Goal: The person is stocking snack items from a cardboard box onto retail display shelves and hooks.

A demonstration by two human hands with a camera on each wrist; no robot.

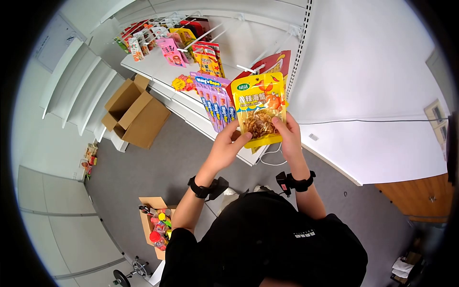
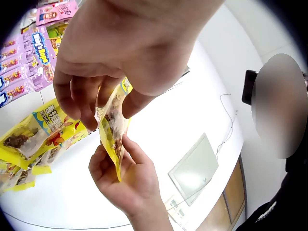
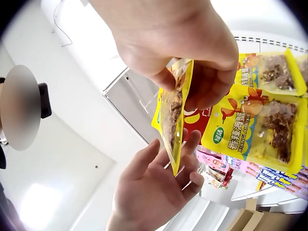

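Observation:
Both hands pinch a yellow snack bag (image 1: 258, 107) with a crab picture and a clear window showing brown pieces. The left hand (image 1: 223, 148) is at its lower left corner, thumb in front and fingers behind. On the right edge, the right hand (image 1: 289, 138) grips it the same way. Edge-on in the left wrist view, the bag (image 2: 115, 127) runs between the two hands. Matching yellow bags (image 3: 260, 130) hang close behind it in the right wrist view. Beside them in the head view are purple candy packs (image 1: 215, 103).
A white shelf rack with hooks (image 1: 224, 31) carries several snack packs, among them a pink pouch (image 1: 171, 51). An opened cardboard box (image 1: 138, 115) stands on the floor to the left. Nearer, another box (image 1: 147, 227) holds jars and packets. A white surface (image 1: 373, 153) lies right.

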